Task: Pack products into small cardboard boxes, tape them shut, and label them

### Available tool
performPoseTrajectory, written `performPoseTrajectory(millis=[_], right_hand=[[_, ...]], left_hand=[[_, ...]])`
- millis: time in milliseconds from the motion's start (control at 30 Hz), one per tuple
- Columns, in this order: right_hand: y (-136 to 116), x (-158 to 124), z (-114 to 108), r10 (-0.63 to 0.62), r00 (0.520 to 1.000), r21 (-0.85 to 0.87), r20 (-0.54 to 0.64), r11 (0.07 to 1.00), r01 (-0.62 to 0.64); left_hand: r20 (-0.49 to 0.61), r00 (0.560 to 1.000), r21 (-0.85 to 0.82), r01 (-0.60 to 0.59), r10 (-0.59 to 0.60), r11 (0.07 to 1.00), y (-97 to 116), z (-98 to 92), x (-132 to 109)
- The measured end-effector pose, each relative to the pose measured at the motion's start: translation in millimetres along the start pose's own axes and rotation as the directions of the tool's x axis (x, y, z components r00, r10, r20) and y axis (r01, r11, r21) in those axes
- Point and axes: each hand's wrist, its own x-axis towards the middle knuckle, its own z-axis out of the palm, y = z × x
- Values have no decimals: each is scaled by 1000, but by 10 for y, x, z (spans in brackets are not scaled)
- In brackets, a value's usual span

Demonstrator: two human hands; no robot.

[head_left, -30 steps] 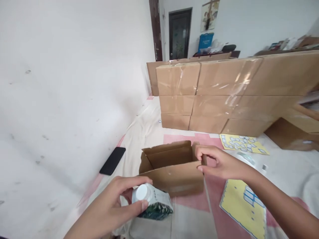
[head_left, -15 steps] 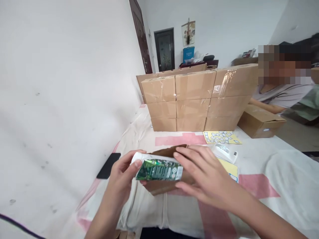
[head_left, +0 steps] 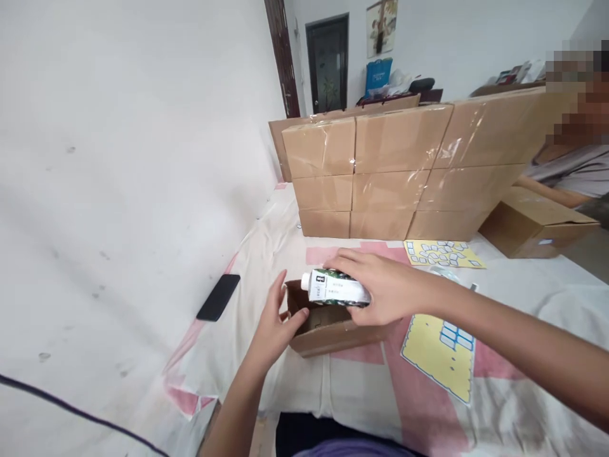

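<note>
My right hand (head_left: 385, 289) is closed round a white and green bottle (head_left: 333, 289) lying on its side, just above a small open cardboard box (head_left: 328, 333). The bottle's white cap points left. My left hand (head_left: 276, 324) rests against the box's left flap with its fingers stretched out, holding nothing. The box stands on a white and pink sheet (head_left: 361, 393) in front of me.
A black phone (head_left: 218, 297) lies on the sheet by the white wall. Yellow label sheets (head_left: 440, 352) (head_left: 442, 253) lie right of the box. Stacked taped cartons (head_left: 394, 171) stand behind. Another person (head_left: 571, 165) sits at the far right beside a carton (head_left: 533, 222).
The bottle passed from my left hand to my right hand and now hangs over the open box. My left hand let go and moved to the box's left flap.
</note>
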Motion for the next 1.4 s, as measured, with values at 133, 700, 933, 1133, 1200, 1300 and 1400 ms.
performPoseTrajectory(millis=[133,700,933,1133,1200,1300,1400], right_hand=[[179,176,11,66,957,-9,284,998,-66],[427,433,1034,395,689,-392,607,904,-173],[349,493,1064,416,599,-416,684,897,-148],[270,574,1103,427,614,-425,664,891,-159],[290,577,1082,405,646,-385,647,905,-181],[335,531,925,338,728,-276,596,938,-209],[338,354,583,240,829,-125,505,971,-205]], left_hand=[[111,993,-129,61,-47,990,-119,-11,33],[51,991,-157,129,-122,979,-163,67,-47],[2,993,-124,117,-118,985,-149,100,-91],[4,993,-99,117,-117,988,-152,99,-79],[-9,994,-94,112,-113,989,-158,101,-75],[-14,993,-93,114,-115,989,-169,100,-71],[-8,995,-107,95,-97,990,-186,96,-65]])
